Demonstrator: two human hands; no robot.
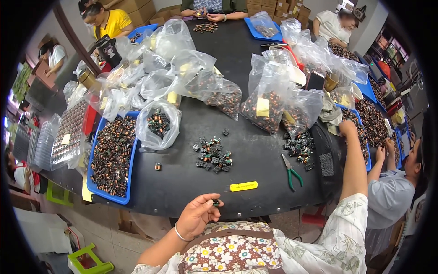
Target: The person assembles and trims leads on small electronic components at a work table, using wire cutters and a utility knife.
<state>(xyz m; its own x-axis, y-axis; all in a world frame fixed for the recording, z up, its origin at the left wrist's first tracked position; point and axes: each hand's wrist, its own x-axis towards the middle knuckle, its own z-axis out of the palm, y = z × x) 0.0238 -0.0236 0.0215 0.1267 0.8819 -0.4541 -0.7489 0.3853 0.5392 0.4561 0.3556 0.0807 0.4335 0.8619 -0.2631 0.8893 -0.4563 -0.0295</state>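
My left hand (199,216) is closed at the table's near edge, pinching a small black coil component (216,202) between thumb and fingers. My right arm stretches far right, and my right hand (349,129) is at a blue tray (367,160) of copper-and-black coil components; its fingertips are hard to make out. A loose pile of black components (213,154) lies ahead of my left hand, with a single coil component (158,166) to its left. A yellow-handled slim tool (243,186) and green-handled pliers (292,176) lie on the black table (260,157).
A full blue tray (129,182) of coils stands at left, beside an open plastic bag (157,125) of components. Filled clear bags (264,107) stand farther back. Another dark pile (299,150) lies near a black bag (326,160). A co-worker (392,192) sits close on the right.
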